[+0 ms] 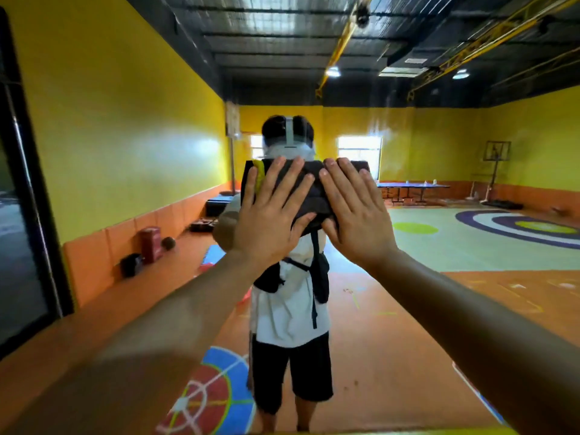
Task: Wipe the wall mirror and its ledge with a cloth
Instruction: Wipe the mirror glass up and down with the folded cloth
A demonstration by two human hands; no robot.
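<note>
The wall mirror point(439, 171) fills almost the whole view and reflects a yellow-walled hall and a person in a white shirt. A dark folded cloth point(309, 191) with a yellow patch lies flat against the glass at head height. My left hand point(270, 215) and my right hand point(356, 215) press on it side by side, fingers spread upward and thumbs hooked under its lower edge. Both forearms reach up from the bottom corners. A thin yellow strip, the ledge point(408, 431), shows along the bottom edge.
A dark framed panel point(28, 199) stands at the far left beside the mirror. In the reflection there are orange wall padding, a ball, a blue table-tennis table and a basketball stand on a painted floor.
</note>
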